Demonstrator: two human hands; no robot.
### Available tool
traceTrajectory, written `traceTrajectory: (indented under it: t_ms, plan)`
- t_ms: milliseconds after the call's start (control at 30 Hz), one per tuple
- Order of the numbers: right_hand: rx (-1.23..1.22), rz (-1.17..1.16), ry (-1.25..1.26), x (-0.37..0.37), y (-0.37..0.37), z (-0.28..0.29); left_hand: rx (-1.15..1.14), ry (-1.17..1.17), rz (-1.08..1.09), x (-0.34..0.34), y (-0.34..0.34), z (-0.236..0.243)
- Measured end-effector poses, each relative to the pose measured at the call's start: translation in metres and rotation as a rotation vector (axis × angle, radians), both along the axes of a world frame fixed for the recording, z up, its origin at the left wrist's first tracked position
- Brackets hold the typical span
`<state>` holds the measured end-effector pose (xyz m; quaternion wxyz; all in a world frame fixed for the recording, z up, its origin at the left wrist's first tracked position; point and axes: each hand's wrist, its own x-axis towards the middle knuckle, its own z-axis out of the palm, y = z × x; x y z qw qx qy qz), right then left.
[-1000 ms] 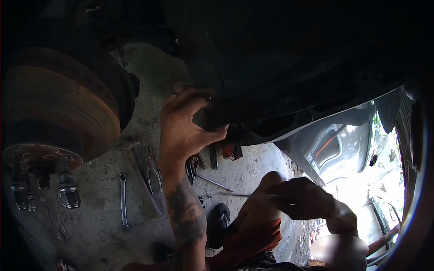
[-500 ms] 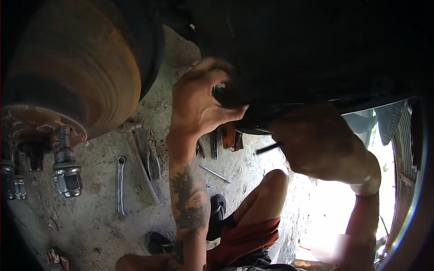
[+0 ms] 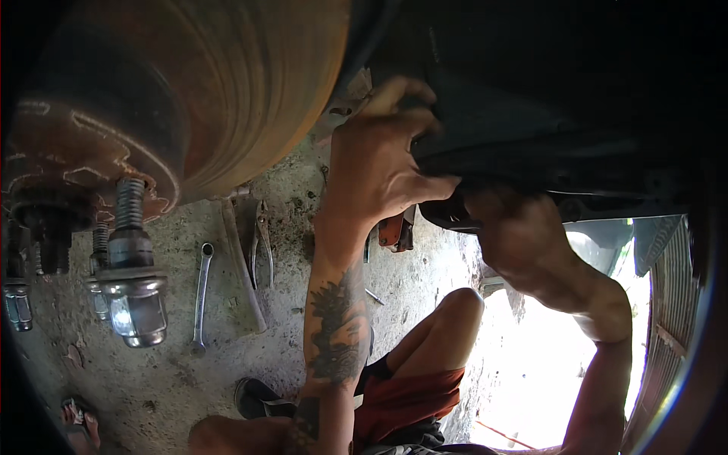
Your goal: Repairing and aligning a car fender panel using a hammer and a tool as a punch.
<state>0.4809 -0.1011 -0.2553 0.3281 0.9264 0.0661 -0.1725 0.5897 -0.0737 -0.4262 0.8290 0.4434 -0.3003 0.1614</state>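
My left hand (image 3: 383, 155) curls round part of the dark underbody panel (image 3: 546, 114) in the upper middle, thumb and fingers hooked over it. My right hand (image 3: 516, 235), blurred, is closed just below the panel's lower edge to the right; whatever is in its fingers is hidden. A rusty brake disc (image 3: 258, 83) and hub fill the upper left, with threaded studs (image 3: 130, 201) and chrome lug nuts (image 3: 136, 307) hanging close to the camera.
On the stained concrete floor (image 3: 152, 364) lie a combination wrench (image 3: 203, 296), a hammer (image 3: 243, 273), pliers (image 3: 262, 250) and an orange tool (image 3: 394, 233). My bent knee (image 3: 455, 318) is below. A sandaled foot (image 3: 83, 421) is lower left; corrugated sheet (image 3: 671, 303) stands right.
My right hand has risen to the panel, and the thin tool it held is now hidden. My left hand has shifted up and right in view, while the brake disc appears larger.
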Motion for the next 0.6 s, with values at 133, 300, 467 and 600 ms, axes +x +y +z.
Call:
traceTrajectory:
  t_ms: [133, 300, 467, 600]
  plan:
    - [-0.009, -0.034, -0.02, -0.004, 0.036, 0.027, 0.014, -0.001, -0.019, 0.002, 0.005, 0.001]
    - [-0.001, -0.177, 0.016, -0.001, 0.049, 0.041, 0.026, 0.019, -0.065, 0.0, 0.002, 0.002]
    - [0.016, -0.157, 0.187, 0.014, 0.018, 0.017, 0.013, 0.032, -0.04, 0.002, 0.001, 0.001]
    - [-0.011, 0.005, 0.02, 0.002, 0.025, 0.021, 0.019, 0.012, -0.034, 0.0, 0.001, 0.006]
